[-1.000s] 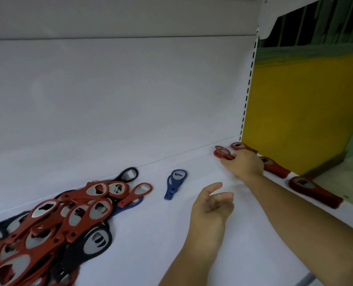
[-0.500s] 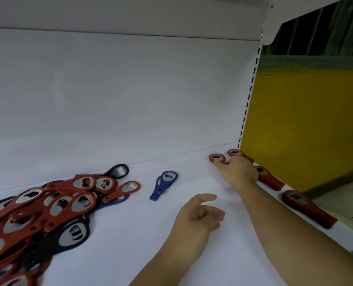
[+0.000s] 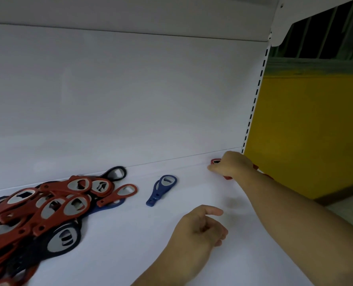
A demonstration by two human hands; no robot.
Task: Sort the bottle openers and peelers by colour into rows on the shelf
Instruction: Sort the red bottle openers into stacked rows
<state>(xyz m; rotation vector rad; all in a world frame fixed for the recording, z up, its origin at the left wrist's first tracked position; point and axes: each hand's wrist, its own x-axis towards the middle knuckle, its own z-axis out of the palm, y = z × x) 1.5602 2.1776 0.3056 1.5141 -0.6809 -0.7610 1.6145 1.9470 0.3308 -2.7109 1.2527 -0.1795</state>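
- Right grip (image 3: 233,164): far right of the shelf (image 3: 130,240), against the back wall. Fingers are curled over a red opener (image 3: 215,161), which is mostly hidden beneath them.
- Left grip (image 3: 199,229): near centre, above the shelf. Fingers are loosely curled with the thumb out, holding nothing. Cannot tell whether it touches the shelf.
- Blue opener (image 3: 161,189): lies flat and alone, between the pile and the right grip.
- Pile (image 3: 47,207): red, black and blue openers heaped at left, overlapping.
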